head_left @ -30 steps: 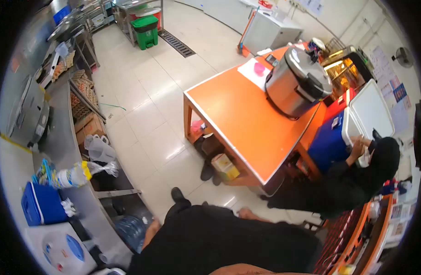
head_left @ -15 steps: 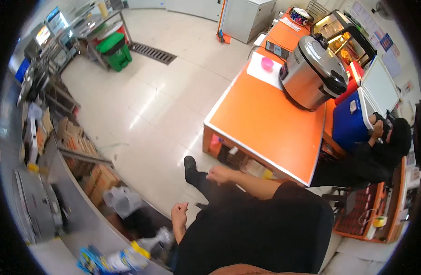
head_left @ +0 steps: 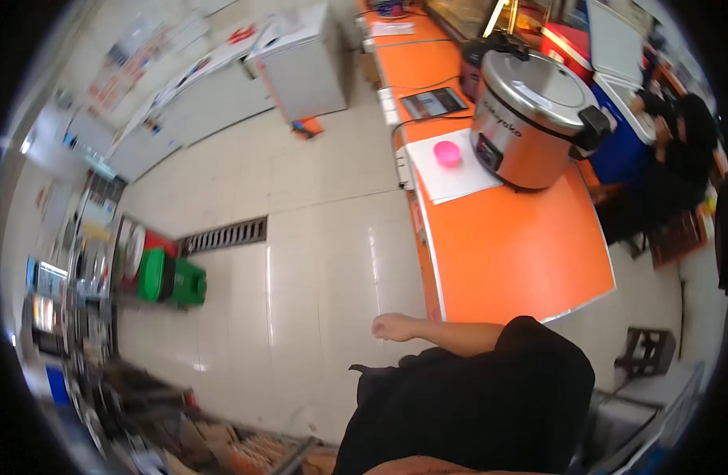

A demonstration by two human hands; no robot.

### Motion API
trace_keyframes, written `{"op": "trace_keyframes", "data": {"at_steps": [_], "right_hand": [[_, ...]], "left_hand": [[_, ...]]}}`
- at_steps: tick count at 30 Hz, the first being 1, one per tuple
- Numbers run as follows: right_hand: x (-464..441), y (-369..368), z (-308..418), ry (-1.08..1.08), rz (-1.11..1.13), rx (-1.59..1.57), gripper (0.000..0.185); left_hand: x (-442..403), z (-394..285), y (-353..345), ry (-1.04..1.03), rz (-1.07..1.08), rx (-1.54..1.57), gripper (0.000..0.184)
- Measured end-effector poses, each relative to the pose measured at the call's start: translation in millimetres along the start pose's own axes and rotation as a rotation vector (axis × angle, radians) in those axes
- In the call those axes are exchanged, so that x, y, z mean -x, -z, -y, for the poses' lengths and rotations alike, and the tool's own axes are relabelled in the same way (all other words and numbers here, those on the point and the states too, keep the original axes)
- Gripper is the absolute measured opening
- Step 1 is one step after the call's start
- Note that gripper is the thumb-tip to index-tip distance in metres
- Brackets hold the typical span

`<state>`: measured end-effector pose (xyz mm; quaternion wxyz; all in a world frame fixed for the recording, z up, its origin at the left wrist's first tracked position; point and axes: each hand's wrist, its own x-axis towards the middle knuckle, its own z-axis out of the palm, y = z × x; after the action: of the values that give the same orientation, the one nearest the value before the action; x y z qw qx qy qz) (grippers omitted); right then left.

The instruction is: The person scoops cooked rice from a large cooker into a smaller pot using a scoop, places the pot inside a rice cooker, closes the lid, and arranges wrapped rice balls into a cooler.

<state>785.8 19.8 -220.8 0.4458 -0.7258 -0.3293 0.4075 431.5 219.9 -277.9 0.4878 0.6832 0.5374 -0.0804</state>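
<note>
My right hand [head_left: 392, 326] hangs over the tiled floor just left of the orange table's near end. Its fingers are curled in, and nothing shows in them. The orange-topped table [head_left: 514, 265] is the nearest thing to it, close beside the forearm. On the table stands a large steel rice cooker [head_left: 530, 127] with a black handle. A pink bowl [head_left: 447, 153] rests on white paper [head_left: 427, 178] to its left. My left hand is out of view.
A person in black [head_left: 665, 174] is at the blue cooler [head_left: 617, 119] beyond the table. A green bin [head_left: 174, 277] stands left near a floor drain [head_left: 225, 234]. Cardboard [head_left: 261, 451] lies low at left, a dark stool [head_left: 647, 352] at right. A tablet [head_left: 434, 103] lies behind the paper.
The view has swung left and moved forward along the table. My left hand has gone out of sight. My right hand stays curled, now beside the table's edge.
</note>
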Motion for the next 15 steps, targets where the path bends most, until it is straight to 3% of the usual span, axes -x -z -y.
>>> {"op": "trace_keyframes", "data": {"at_steps": [2,7,11,15], "right_hand": [[-31,31,0,-0.110,-0.120,-0.228,0.023],[-118,90,-15,-0.282,-0.517,-0.407,0.022],[-183,118,-7,-0.356,-0.794,-0.103,0.024],[-218,179,31,-0.350,-0.987,0.109,0.022]], "left_hand": [[-69,-36,23,-0.021,0.063,-0.072,0.020],[-232,-119,70,-0.072,0.241,-0.272,0.021],[-372,-208,134,-0.167,0.371,-0.534,0.022],[-558,-380,183,-0.322,0.340,-0.774,0.023]]}}
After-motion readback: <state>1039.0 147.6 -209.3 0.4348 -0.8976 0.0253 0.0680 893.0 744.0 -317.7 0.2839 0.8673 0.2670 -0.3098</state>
